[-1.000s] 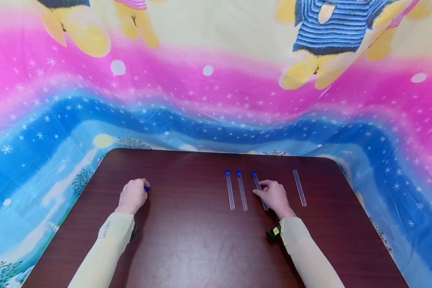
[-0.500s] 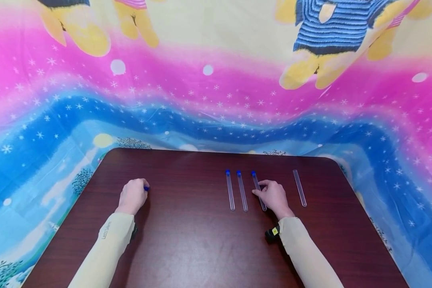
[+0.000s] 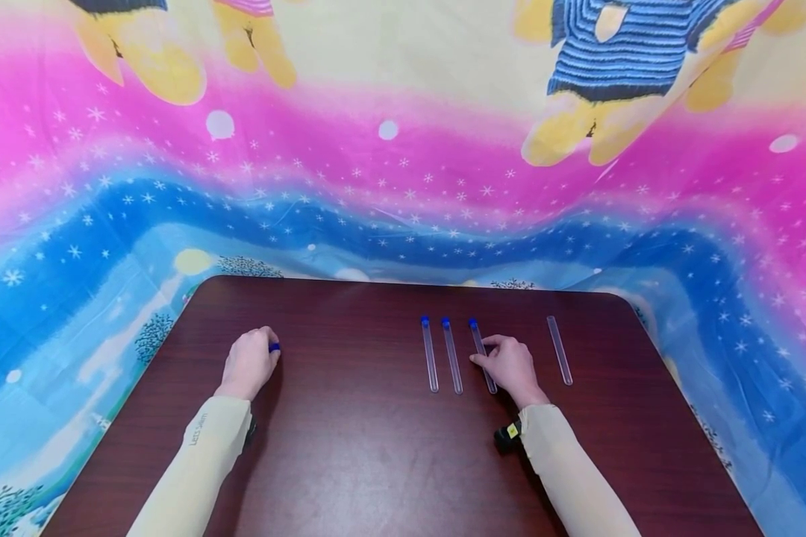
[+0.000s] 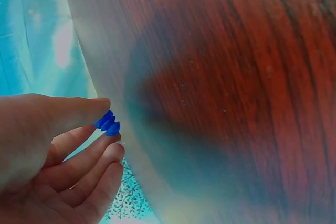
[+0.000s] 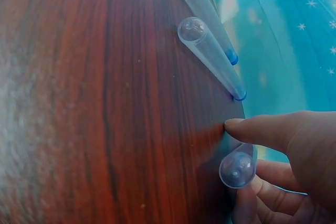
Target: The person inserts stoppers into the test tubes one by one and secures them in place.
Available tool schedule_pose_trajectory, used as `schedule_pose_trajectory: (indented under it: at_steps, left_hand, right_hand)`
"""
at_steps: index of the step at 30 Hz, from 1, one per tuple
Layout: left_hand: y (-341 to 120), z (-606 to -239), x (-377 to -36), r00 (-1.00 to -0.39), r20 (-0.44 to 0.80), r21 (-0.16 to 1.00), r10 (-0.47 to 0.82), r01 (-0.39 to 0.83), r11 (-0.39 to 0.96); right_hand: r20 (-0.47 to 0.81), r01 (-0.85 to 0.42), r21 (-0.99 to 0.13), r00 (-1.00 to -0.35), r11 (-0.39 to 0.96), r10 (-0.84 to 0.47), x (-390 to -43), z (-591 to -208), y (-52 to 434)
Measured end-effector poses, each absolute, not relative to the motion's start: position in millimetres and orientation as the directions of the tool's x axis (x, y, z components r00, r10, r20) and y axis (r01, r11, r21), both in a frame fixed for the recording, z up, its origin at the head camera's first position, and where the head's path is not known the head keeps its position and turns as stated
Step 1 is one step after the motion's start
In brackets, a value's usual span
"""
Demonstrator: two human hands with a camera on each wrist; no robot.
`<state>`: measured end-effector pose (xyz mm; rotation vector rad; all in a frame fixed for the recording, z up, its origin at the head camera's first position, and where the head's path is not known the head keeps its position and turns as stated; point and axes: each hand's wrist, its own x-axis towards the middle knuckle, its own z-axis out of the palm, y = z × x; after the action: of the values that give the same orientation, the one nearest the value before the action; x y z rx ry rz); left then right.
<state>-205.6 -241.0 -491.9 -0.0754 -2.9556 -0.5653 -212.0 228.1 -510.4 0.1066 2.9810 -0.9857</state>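
Observation:
In the left wrist view, my left hand (image 4: 63, 156) pinches a small ridged blue cap (image 4: 108, 123) between thumb and forefinger, above the left part of the table. My right hand (image 3: 510, 368) is low over the table at a clear test tube with a blue cap (image 3: 478, 339). Seen from the right wrist, the thumb stands apart from the rounded end of this tube (image 5: 237, 170), while the other fingers touch its far side. To its left lie two more blue-capped test tubes, one nearer (image 3: 451, 358) and one farther (image 3: 430, 356). An uncapped test tube (image 3: 560, 350) lies right of the hand.
The dark wooden table (image 3: 363, 447) has rounded far corners. Behind and beside it hangs a colourful printed cloth (image 3: 389, 186). A black wrist camera (image 3: 508, 438) sits at the right sleeve cuff.
The tube at my right hand has shifted slightly left, along with the fingers. My left hand has lifted a little, and more of the blue cap shows. The other tubes stay put.

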Motion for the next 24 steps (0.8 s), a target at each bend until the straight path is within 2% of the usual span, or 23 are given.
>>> schedule_pose_trajectory:
  at_steps: [24]
  left_hand:
    - [-229.5, -492.6, -208.6, -0.965, 0.258, 0.425, 0.052, 0.161, 0.891]
  right_hand:
    - [-0.016, 0.06, -0.603, -0.998, 0.795, 0.063, -211.8, -510.0, 227.7]
